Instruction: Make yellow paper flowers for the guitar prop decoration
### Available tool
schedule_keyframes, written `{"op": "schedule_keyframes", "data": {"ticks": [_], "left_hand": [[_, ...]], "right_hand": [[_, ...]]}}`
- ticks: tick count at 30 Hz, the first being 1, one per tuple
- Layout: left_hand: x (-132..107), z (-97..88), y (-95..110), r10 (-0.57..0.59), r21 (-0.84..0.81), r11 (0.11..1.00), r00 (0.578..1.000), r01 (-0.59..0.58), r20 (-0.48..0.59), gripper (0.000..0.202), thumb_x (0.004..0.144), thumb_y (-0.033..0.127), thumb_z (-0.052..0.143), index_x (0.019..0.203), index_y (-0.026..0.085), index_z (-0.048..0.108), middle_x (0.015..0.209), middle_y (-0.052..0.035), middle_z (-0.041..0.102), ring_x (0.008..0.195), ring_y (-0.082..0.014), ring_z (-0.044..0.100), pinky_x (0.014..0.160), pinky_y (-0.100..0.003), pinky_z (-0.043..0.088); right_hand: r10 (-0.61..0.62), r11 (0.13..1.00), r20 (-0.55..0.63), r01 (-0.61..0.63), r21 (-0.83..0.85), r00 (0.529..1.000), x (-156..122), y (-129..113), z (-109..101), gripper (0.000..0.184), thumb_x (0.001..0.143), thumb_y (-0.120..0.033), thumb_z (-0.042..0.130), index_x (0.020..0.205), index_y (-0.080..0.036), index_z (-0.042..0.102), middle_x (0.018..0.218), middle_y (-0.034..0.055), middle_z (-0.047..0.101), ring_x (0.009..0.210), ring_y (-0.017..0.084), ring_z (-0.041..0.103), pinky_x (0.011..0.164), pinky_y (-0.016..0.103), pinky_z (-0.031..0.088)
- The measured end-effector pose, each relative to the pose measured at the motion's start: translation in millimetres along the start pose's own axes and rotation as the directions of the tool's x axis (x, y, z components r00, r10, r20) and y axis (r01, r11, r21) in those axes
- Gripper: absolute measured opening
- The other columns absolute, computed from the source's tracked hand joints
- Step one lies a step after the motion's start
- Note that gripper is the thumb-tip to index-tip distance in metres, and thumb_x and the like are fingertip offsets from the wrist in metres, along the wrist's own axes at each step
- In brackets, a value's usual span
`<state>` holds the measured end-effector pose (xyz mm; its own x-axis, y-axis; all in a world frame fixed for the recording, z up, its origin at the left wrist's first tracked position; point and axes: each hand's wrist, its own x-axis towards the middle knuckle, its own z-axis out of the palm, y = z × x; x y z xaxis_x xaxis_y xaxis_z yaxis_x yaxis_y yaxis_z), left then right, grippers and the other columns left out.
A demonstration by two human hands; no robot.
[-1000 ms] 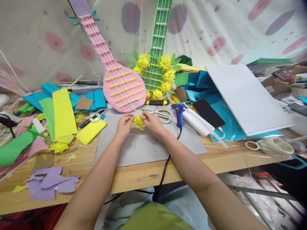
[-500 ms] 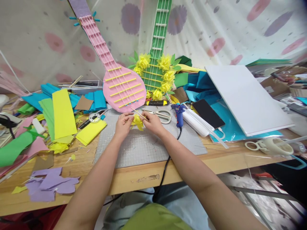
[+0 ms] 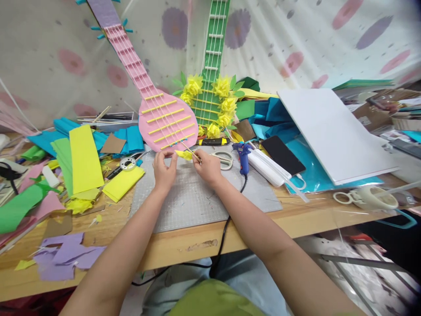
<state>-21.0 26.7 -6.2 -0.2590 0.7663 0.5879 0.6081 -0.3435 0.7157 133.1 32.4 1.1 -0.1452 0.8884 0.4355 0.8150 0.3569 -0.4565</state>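
My right hand (image 3: 208,167) pinches a thin wooden stick (image 3: 189,149) that slants up and left over the cutting mat. Beside its fingertips is a small piece of yellow crepe paper (image 3: 184,154), partly hidden by the fingers. My left hand (image 3: 165,170) is just left of the paper, thumb and fingers apart; whether a fingertip touches the paper is hard to see. Under both hands lies the grey cutting mat (image 3: 184,206). Right behind them, the round body of a pink paper lute (image 3: 167,120) leans against the curtain. Scissors (image 3: 223,160) lie partly behind my right hand.
A blue glue gun (image 3: 242,158) stands right of my hands, its black cord crossing the mat. Beyond it are a phone (image 3: 283,154) and a white board (image 3: 335,136). Yellow crepe strips (image 3: 86,160) and purple scraps (image 3: 67,256) lie left. A flower-trimmed green instrument (image 3: 210,101) stands behind.
My left hand has drawn slightly left and its fingers have parted from around the yellow paper. The paper now sits by my right hand, which still holds the stick. The view shifted slightly.
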Motion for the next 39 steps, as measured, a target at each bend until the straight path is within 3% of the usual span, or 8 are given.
{"op": "schedule_keyframes", "data": {"ticks": [3, 5, 8, 11, 14, 20, 28, 39], "left_hand": [[4, 8.3, 9, 0.094, 0.014, 0.995, 0.991, -0.096, 0.096, 0.015, 0.074, 0.030, 0.059, 0.082, 0.018, 0.054, 0.083, -0.0038, 0.060, 0.081, -0.0170, 0.056, 0.079, -0.033, 0.042], [5, 16.4, 13, 0.092, 0.041, 0.994, 0.986, -0.099, 0.141, 0.013, 0.070, 0.025, 0.061, 0.078, 0.019, 0.053, 0.081, -0.0028, 0.060, 0.080, -0.0177, 0.056, 0.079, -0.033, 0.042], [1, 27.8, 12, -0.005, 0.041, 0.999, 0.989, -0.002, 0.151, 0.012, 0.069, 0.020, 0.061, 0.074, 0.020, 0.050, 0.077, -0.0013, 0.060, 0.077, -0.0173, 0.057, 0.076, -0.033, 0.042], [-6, 32.9, 6, -0.102, -0.068, 0.992, 0.988, 0.111, 0.119, 0.023, 0.068, 0.020, 0.063, 0.081, 0.021, 0.045, 0.078, 0.0001, 0.060, 0.075, -0.0152, 0.058, 0.072, -0.030, 0.044], [-10, 30.8, 1, -0.132, -0.108, 0.984, 0.988, 0.141, 0.083, 0.033, 0.066, 0.020, 0.065, 0.085, 0.023, 0.039, 0.080, 0.0014, 0.061, 0.077, -0.0141, 0.060, 0.073, -0.028, 0.045], [-14, 25.2, 5, -0.023, 0.042, 0.999, 0.998, 0.020, 0.063, 0.031, 0.068, 0.026, 0.066, 0.083, 0.022, 0.039, 0.081, -0.0016, 0.062, 0.080, -0.0181, 0.061, 0.074, -0.031, 0.043], [-18, 27.6, 9, 0.081, 0.160, 0.981, 0.980, -0.111, 0.183, 0.022, 0.074, 0.028, 0.061, 0.086, 0.022, 0.044, 0.083, -0.0036, 0.065, 0.079, -0.0198, 0.062, 0.071, -0.029, 0.042], [-19, 26.8, 9, 0.113, 0.234, 0.957, 0.961, -0.174, 0.252, 0.003, 0.078, 0.023, 0.052, 0.081, 0.022, 0.051, 0.080, -0.0033, 0.062, 0.076, -0.0185, 0.058, 0.068, -0.028, 0.039]], "right_hand": [[0.037, 0.999, 0.011, -0.036, -0.032, 0.999, 3, -1, 2, 0.020, 0.083, -0.029, 0.042, 0.092, -0.022, 0.059, 0.087, 0.0021, 0.069, 0.077, 0.018, 0.061, 0.060, 0.026, 0.032], [0.042, 0.998, 0.019, -0.041, -0.036, 0.999, 3, -1, 3, 0.019, 0.082, -0.029, 0.043, 0.092, -0.022, 0.059, 0.087, 0.0018, 0.069, 0.077, 0.017, 0.061, 0.060, 0.026, 0.033], [0.029, 0.999, 0.030, -0.028, -0.026, 0.999, 2, -1, 4, 0.018, 0.081, -0.028, 0.045, 0.091, -0.022, 0.058, 0.087, 0.0008, 0.068, 0.077, 0.017, 0.061, 0.060, 0.025, 0.033], [0.046, 0.999, 0.043, -0.046, -0.004, 0.998, 0, 0, 3, 0.017, 0.079, -0.027, 0.047, 0.091, -0.023, 0.058, 0.085, -0.0004, 0.068, 0.076, 0.016, 0.060, 0.060, 0.025, 0.032], [0.093, 0.995, 0.059, -0.095, 0.031, 0.994, 0, 0, 0, 0.018, 0.079, -0.031, 0.048, 0.091, -0.023, 0.059, 0.079, -0.0011, 0.066, 0.071, 0.014, 0.058, 0.059, 0.024, 0.032], [0.131, 0.978, 0.056, -0.138, 0.158, 0.990, 0, -2, -4, 0.029, 0.080, -0.044, 0.047, 0.095, -0.022, 0.060, 0.068, -0.0021, 0.060, 0.061, 0.013, 0.054, 0.057, 0.024, 0.031], [0.207, 0.959, 0.086, -0.220, 0.181, 0.974, 5, -4, -4, 0.019, 0.077, -0.033, 0.049, 0.085, -0.024, 0.064, 0.064, -0.0025, 0.059, 0.060, 0.013, 0.050, 0.056, 0.024, 0.027], [0.274, 0.917, 0.046, -0.275, 0.289, 0.961, 8, 1, -6, 0.025, 0.078, -0.037, 0.047, 0.077, -0.020, 0.064, 0.059, -0.0026, 0.055, 0.056, 0.012, 0.046, 0.054, 0.023, 0.028]]}}
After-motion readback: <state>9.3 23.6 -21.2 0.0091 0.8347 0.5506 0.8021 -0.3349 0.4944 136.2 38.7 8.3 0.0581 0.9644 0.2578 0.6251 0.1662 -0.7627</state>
